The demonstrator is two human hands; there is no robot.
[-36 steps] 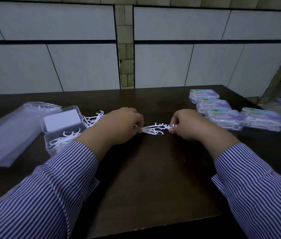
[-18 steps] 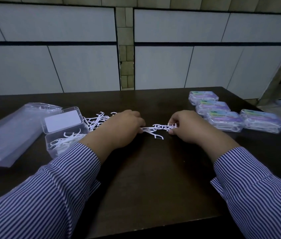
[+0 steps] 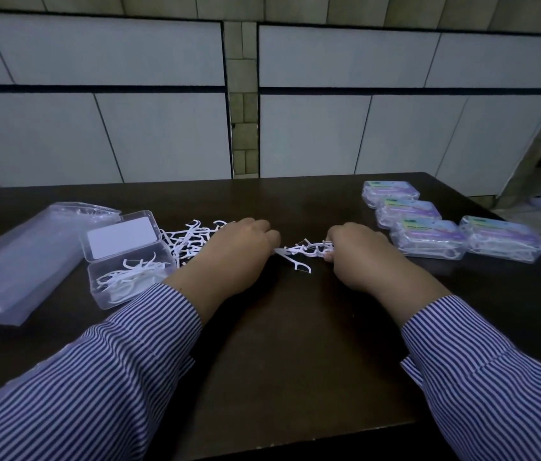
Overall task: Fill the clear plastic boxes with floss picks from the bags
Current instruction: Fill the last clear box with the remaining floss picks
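At the far left a clear bag [image 3: 19, 257] lies flat, and just beside it an open box [image 3: 129, 281] holds a few floss picks under its raised lid. Loose picks [image 3: 186, 241] are scattered behind it. The left hand [image 3: 232, 257] and the right hand [image 3: 358, 257] each curl their fingers round one end of a small bundle of picks [image 3: 302, 252] held between them; one pick hangs down crooked. To do this well, square the handles so all lie the same way, tuck in the stray one, then carry the bundle low to the open box. At the right sit four filled boxes [image 3: 428, 241], lids down. The table [image 3: 295, 361] is dark wood; pale tiled wall panels stand behind.
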